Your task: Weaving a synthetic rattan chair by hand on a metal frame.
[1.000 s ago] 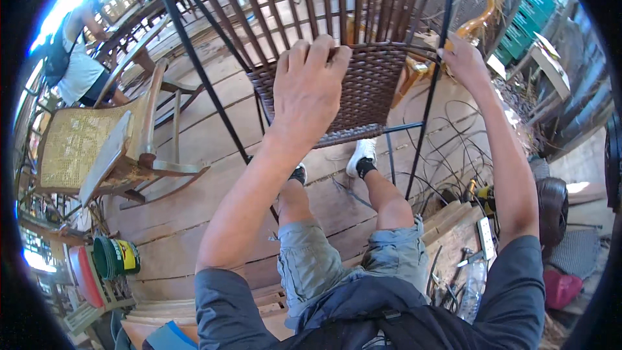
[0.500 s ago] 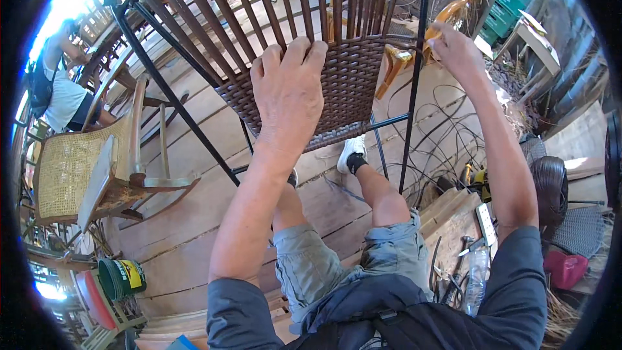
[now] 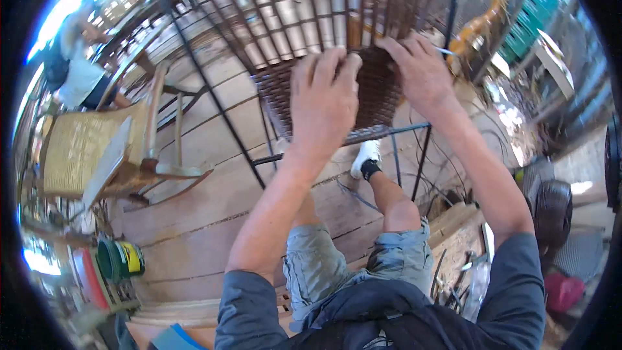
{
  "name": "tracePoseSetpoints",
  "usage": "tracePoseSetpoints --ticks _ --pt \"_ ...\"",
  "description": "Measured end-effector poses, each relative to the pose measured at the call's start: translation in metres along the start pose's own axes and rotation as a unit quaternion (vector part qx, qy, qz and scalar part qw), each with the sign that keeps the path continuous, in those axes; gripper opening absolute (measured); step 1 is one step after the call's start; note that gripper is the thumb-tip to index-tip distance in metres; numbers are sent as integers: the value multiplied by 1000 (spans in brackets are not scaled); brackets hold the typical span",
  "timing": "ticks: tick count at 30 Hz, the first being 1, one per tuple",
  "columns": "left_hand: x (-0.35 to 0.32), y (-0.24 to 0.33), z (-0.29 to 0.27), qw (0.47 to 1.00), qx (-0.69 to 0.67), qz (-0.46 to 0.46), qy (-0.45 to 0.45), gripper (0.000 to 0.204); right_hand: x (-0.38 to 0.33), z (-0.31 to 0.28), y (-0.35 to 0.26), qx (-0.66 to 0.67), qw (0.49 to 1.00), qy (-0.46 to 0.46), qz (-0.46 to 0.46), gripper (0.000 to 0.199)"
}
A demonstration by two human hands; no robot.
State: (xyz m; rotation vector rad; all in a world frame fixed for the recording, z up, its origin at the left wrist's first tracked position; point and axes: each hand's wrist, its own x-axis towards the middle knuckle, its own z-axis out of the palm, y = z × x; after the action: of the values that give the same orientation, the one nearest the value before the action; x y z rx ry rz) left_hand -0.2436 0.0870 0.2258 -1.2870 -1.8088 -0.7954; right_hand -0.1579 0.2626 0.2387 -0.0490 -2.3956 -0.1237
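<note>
Woven panel [image 3: 377, 91], 1, beneath 1 left hand [image 3: 322, 104] and 1 right hand [image 3: 424, 81], fingers [image 3: 327, 65] part-curled, hold unclear

Left hand: bent fingers [image 3: 334, 58] at the upper edge of the brown woven panel [image 3: 372, 100], back of the left hand [image 3: 324, 100] upward; grip unclear
Right hand: the right hand [image 3: 426, 78] is at the panel's upper right corner, fingers bent, slightly blurred
Brown slats: the slats [image 3: 312, 13] rise in a row from the weave
Black frame: thin bars of the frame [image 3: 220, 105] flank the panel
Rocking chair: wooden rocking chair [image 3: 97, 146] with woven cane, at left
Bucket: green bucket [image 3: 116, 259], yellow label, lower left
Other person: another person [image 3: 72, 55] in a pale top, upper left
</note>
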Motion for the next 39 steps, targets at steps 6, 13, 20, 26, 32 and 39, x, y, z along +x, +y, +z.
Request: tracePoseSetpoints --ticks 6,13,20,26,32,39 --pt "-43 -36 -36 884 -230 -369 174 31 26 -23 -87 74 990 57 -106 39" --pt "-34 -65 -29 740 -481 -448 144 36 40 19 -136 19 999 33 -29 40" --pt "-36 -62 -72 900 -152 -408 39 33 58 -24 -89 144 987 52 -53 35" --pt "60 -102 -136 953 -44 -209 217 47 145 -109 90 -45 916 351 188 32" --pt "77 -104 -117 843 -257 -403 248 56 114 -115 126 248 882 248 314 20" --pt "87 -140 -106 815 -336 -336 332 53 41 -135 97 220 879 321 275 30"
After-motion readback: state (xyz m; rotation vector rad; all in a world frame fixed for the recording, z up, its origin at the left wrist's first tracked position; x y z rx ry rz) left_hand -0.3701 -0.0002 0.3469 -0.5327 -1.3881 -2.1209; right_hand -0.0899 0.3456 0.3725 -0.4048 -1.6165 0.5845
